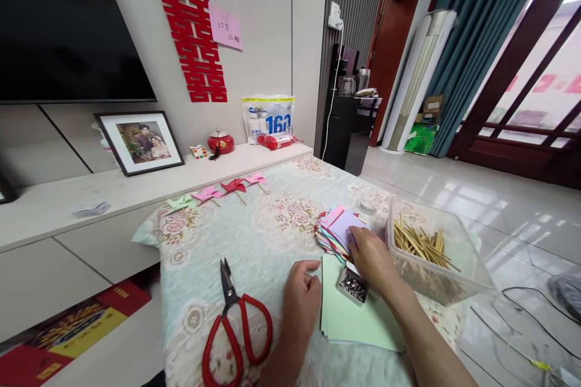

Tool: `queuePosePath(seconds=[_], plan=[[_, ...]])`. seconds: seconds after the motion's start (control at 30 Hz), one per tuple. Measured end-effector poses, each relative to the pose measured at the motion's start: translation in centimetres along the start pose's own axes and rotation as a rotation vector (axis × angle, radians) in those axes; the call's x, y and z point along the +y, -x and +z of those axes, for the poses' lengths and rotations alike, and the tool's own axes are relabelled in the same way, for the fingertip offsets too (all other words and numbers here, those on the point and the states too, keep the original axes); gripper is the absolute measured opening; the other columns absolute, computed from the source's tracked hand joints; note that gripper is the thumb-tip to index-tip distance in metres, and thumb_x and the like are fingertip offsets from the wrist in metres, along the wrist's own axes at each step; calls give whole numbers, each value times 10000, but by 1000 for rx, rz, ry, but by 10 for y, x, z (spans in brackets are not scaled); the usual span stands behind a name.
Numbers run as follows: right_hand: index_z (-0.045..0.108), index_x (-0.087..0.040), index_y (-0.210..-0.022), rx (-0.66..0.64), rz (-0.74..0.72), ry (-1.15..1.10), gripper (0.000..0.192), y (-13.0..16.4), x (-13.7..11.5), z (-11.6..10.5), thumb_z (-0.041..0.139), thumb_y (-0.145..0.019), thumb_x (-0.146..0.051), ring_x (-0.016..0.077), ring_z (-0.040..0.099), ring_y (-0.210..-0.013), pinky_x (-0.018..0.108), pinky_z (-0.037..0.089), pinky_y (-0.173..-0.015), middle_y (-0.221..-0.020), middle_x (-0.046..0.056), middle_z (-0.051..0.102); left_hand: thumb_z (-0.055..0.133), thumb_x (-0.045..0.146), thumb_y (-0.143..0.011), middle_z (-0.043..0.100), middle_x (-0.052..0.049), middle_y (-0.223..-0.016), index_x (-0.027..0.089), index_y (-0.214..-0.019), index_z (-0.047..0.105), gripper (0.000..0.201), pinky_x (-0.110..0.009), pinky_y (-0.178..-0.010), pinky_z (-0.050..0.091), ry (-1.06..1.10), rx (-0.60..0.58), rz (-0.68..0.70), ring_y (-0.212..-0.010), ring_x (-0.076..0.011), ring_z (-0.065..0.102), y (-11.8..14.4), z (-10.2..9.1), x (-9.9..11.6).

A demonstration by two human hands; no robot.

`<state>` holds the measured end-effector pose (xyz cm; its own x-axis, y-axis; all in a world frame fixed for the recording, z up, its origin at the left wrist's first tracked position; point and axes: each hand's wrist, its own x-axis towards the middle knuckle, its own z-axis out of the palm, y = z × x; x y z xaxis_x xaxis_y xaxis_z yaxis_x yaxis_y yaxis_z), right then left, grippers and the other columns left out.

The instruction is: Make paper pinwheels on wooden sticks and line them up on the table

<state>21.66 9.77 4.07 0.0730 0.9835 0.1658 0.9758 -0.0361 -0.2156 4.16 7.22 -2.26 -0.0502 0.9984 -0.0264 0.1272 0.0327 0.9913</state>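
Observation:
My right hand [371, 254] has its fingertips on the right edge of a purple paper square [341, 224], which tops a fanned stack of coloured paper squares [327, 240]. Its thumb is mostly hidden. Below that wrist, a small box of metal pins [353, 286] sits on a pile of larger light green sheets [358, 325]. My left hand [303, 290] rests on the tablecloth just left of the green sheets, its fingers curled and nothing visible in them. Red-handled scissors [232, 300] lie further left, their blades pointing away from me.
A clear plastic bin [442, 281] of thin wooden sticks [422, 242] stands at the right, with a small round clear container [368, 202] behind the stack. Several paper pinwheels [233, 186] lie along the far left edge of the flowered tablecloth [272, 242]. Cables [521, 299] trail over the floor.

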Motion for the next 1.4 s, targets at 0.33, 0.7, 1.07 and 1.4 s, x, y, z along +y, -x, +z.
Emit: queuePosePath(seconds=[0.33, 0.7, 1.07, 1.4], plan=[[629, -141, -1148, -3, -34, 68, 262, -3, 4, 3, 501, -926, -86, 246, 670, -918, 289, 363, -703, -983, 128, 716, 538, 173, -717, 487, 55, -565, 171, -939, 660, 254, -260, -556, 383, 20, -6, -21, -524, -151, 478, 1, 1, 1], [601, -151, -1215, 57, -70, 95, 308, -1, 3, 2, 465, -950, -70, 234, 684, -875, 283, 390, -702, -981, 125, 723, 529, 165, -726, 480, 60, -543, 164, -942, 657, 251, -261, -541, 375, 6, -8, -21, -514, -150, 466, 0, 1, 3], [545, -103, -1325, 322, -191, 100, 421, 1, 5, 11, 402, -938, -23, 272, 633, -1051, 352, 489, -903, -1096, 164, 711, 585, 211, -697, 467, 76, -502, 171, -922, 659, 240, -245, -508, 353, 83, -11, -78, -477, -139, 448, 2, -1, 11], [501, -126, -1370, 598, -285, 26, 422, 1, 6, 16, 348, -982, -56, 258, 638, -1012, 384, 517, -927, -1049, 153, 699, 561, 238, -697, 464, 78, -495, 147, -983, 656, 315, -238, -473, 303, 129, -95, -79, -455, -119, 397, 3, 2, 5]])
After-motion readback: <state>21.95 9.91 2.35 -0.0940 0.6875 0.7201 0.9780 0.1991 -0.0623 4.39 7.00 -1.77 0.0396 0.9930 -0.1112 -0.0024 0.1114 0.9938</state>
